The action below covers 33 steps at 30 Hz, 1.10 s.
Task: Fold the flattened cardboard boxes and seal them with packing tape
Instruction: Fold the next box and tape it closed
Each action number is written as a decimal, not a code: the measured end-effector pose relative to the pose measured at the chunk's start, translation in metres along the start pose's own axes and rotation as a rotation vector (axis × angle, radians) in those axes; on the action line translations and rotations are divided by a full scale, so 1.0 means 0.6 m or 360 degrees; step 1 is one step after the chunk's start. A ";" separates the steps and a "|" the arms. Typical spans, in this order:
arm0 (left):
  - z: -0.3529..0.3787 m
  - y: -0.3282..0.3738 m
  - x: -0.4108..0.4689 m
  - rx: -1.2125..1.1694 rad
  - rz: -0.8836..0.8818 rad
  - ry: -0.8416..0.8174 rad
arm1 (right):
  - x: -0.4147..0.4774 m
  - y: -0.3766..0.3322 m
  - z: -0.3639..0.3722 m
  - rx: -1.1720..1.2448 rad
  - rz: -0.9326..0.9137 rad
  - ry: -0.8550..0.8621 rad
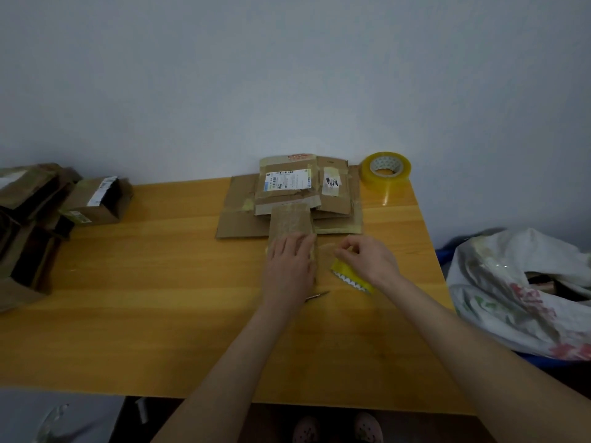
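A wooden tabletop (pixel 160 298), smooth and yellow-orange, stands against a plain pale wall.

Near its right edge, the left hand (pixel 289 263) lies flat with straight fingers on a small cardboard box (pixel 291 223), covering its near half. The box is brown, and shiny with tape.

Just beside it, the right hand (pixel 367 257) curls its fingers and pinches a strip of packing tape (pixel 326 254). The strip is a thin translucent film, hard to make out against the wood. A bright yellow piece with a sawtooth edge (pixel 351 278) shows below this hand. I cannot tell whether it belongs to the strip.

A thin metal tip (pixel 318 295) pokes out from under the left forearm; the rest is hidden.

At the far edge lies a stack of flattened cardboard boxes (pixel 243 199), creased and patched with old tape. The top one bears a white shipping label (pixel 289 180) with a barcode, its writing too small to read.

A roll of packing tape (pixel 386 169), clear and yellowish, sits at the far right corner.

At the left edge stand a folded box (pixel 96 201) with a label and a dark pile of cardboard (pixel 28 219), cut off by the frame.

Right of the tabletop sits a crumpled white plastic bag (pixel 518 289) with red and green print, partly cut off.
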<state>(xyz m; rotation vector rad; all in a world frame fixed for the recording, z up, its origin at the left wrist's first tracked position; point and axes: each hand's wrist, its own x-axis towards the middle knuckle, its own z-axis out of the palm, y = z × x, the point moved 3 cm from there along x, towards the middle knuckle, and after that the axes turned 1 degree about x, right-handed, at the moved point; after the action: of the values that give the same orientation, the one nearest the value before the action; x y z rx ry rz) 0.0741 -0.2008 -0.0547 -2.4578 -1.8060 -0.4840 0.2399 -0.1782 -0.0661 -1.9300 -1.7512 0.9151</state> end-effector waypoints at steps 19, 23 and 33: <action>-0.058 0.057 0.060 -0.0317 0.0145 0.0158 | -0.018 0.005 -0.043 0.0257 -0.0012 0.0218; -0.039 0.044 0.070 -0.0591 -0.0149 -0.0040 | -0.027 -0.010 -0.047 0.0276 -0.0125 0.0203; -0.022 0.024 0.075 -0.0729 -0.0158 0.0052 | -0.025 -0.026 -0.041 0.0106 -0.0022 0.0157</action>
<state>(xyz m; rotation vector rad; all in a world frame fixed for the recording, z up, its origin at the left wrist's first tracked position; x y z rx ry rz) 0.0968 -0.1669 -0.0277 -2.6118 -1.9950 -1.0440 0.2450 -0.1867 -0.0352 -1.8857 -1.6556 0.8475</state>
